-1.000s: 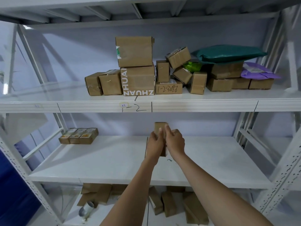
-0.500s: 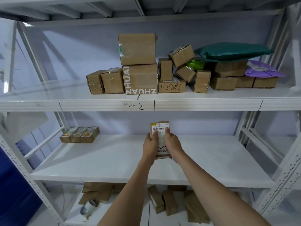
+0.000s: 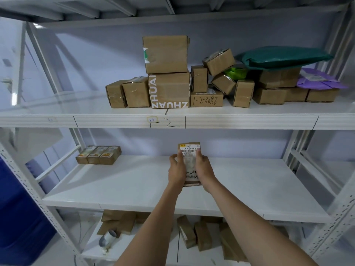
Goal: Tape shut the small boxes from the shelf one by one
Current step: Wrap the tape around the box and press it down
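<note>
Presently held over middle shelf (image 3: 249,181): small box (image 3: 189,156), label side up, long axis running away from the body. Clasped between left hand (image 3: 176,170) and right hand (image 3: 204,167), fingers wrapped on the long sides, equally near. No tape roll seen at hand.

Matt cardboard box (image 3: 189,164), glossy painted-metal shelf (image 3: 134,181).

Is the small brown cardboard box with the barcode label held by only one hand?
No, the left hand and right hand both grip the small brown cardboard box.
</note>
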`<control>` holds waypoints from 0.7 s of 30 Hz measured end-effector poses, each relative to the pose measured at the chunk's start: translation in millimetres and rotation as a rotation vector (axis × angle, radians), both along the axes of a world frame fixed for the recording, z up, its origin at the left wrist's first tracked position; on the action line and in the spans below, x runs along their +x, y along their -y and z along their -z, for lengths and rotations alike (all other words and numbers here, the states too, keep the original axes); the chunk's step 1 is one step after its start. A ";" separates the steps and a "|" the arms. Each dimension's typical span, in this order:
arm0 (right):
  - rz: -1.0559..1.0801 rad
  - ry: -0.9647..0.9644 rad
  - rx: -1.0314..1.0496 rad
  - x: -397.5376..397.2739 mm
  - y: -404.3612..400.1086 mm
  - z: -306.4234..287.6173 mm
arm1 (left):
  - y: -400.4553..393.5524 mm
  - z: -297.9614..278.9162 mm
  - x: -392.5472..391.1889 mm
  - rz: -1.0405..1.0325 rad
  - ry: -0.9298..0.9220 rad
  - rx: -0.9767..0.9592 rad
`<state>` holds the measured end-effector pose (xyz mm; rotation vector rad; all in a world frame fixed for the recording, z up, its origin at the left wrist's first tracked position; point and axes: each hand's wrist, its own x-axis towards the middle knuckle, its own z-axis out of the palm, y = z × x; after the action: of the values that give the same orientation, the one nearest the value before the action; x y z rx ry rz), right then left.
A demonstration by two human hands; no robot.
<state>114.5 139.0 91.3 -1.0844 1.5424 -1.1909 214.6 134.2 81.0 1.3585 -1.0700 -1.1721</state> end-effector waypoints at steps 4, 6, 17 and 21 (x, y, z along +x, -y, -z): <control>-0.054 0.274 -0.018 5.1 1.7 -1.6 | -2.2 -2.6 14.4 0.071 -0.211 -0.012; -0.075 0.274 -0.045 9.9 2.0 -1.2 | -5.6 -2.4 22.3 0.067 -0.216 -0.057; -0.292 0.198 -0.162 69.8 0.1 2.2 | -30.1 -10.5 90.4 -0.141 -0.136 -0.120; -0.357 0.195 -0.189 99.5 -7.6 -6.9 | -43.7 -18.3 116.3 -0.218 -0.081 -0.122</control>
<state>214.0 146.6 98.2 -1.2650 1.0508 -1.1686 330.9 177.9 99.3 1.2863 -0.8963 -0.9776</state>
